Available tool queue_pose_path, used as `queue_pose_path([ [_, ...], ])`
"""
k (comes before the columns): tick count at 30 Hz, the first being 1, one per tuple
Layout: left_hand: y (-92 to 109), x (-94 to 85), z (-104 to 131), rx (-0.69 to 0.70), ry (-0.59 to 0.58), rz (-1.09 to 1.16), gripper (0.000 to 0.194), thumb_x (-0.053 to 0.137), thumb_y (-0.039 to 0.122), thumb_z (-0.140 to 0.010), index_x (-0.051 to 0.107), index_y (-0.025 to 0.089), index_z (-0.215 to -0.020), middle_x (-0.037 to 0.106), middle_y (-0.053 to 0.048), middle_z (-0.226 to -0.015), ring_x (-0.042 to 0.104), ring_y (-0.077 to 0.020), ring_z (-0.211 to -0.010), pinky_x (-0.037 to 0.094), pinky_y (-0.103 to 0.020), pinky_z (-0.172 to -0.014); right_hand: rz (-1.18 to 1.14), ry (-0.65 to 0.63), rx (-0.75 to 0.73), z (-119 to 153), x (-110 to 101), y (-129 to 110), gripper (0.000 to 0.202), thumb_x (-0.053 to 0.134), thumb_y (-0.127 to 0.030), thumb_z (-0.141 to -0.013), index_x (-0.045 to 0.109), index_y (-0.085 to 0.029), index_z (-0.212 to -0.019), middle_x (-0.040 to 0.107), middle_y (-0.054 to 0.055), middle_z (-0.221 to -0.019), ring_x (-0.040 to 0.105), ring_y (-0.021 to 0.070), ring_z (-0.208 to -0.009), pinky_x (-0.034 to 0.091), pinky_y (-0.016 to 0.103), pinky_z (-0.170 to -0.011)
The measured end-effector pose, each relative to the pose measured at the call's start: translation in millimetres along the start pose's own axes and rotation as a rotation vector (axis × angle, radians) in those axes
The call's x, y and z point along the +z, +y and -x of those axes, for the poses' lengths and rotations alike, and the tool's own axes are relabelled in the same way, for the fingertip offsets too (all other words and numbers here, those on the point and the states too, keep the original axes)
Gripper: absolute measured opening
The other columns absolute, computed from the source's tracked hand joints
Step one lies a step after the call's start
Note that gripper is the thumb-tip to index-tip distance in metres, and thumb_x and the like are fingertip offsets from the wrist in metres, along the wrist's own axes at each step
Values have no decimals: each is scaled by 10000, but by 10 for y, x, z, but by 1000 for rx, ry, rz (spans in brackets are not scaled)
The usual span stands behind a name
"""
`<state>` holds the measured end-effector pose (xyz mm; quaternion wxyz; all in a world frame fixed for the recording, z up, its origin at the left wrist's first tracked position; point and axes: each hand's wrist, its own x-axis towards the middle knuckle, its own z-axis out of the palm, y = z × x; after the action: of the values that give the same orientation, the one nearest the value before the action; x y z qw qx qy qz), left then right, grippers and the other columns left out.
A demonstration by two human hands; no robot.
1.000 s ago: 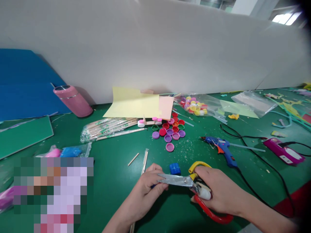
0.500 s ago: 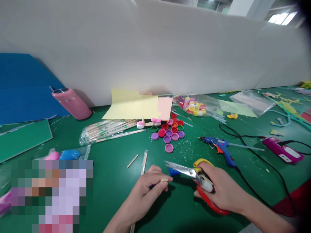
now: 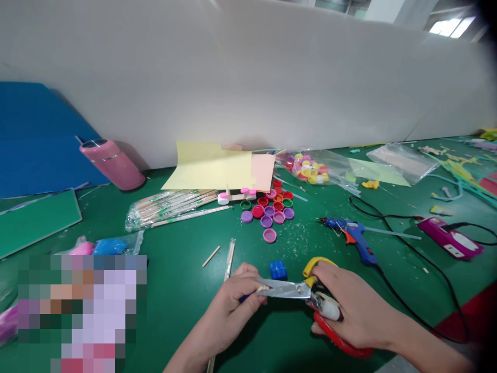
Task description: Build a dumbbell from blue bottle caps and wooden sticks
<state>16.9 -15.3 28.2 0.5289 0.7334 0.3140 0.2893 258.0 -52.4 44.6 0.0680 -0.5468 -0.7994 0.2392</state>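
My left hand (image 3: 235, 300) is closed in a pinch on thin wooden sticks, whose pale ends (image 3: 264, 288) stick out past the thumb and forefinger. A bit of dark blue shows between those fingers; what it is I cannot make out. My right hand (image 3: 357, 308) grips scissors (image 3: 295, 290) with one yellow and one red handle. Their blades lie across the stick ends at the left fingertips. Just behind the blades sits a blue cap-like piece (image 3: 278, 270). A short stick (image 3: 211, 256) and a wrapped stick (image 3: 230, 259) lie beyond the left hand.
Coloured bottle caps (image 3: 269, 221) lie mid-table. A blue glue gun (image 3: 355, 237) with a black cord and a purple power strip (image 3: 450, 238) are at the right. Bagged sticks (image 3: 174, 206), yellow paper (image 3: 213, 168) and a pink tumbler (image 3: 113, 164) stand farther back.
My right hand has brought the scissors down and slightly left, so the blades now meet the stick ends. The blue piece, partly hidden behind the blades before, shows fully. My left hand has barely moved.
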Motion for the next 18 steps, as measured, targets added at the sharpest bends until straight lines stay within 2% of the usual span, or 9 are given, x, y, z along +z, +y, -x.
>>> queue_pose_path([
  [12,-4,21,37,12,-26,-22,283,392,283,-878,543,147,-681,505,-36,-697,434,-167,-771,356,-289,-693,-15,-49,-14,-8,-29,-7,333,648,-445,-624,457,-221,-780,506,-4,-752,416,159,-600,306,254,-519],
  [18,-14,22,24,6,-24,-15,279,399,277,-876,549,148,-680,503,-31,-693,441,-165,-773,354,-287,-693,5,-25,-25,-23,-25,-4,335,637,-459,-635,448,-217,-768,504,-3,-740,416,159,-596,301,258,-526],
])
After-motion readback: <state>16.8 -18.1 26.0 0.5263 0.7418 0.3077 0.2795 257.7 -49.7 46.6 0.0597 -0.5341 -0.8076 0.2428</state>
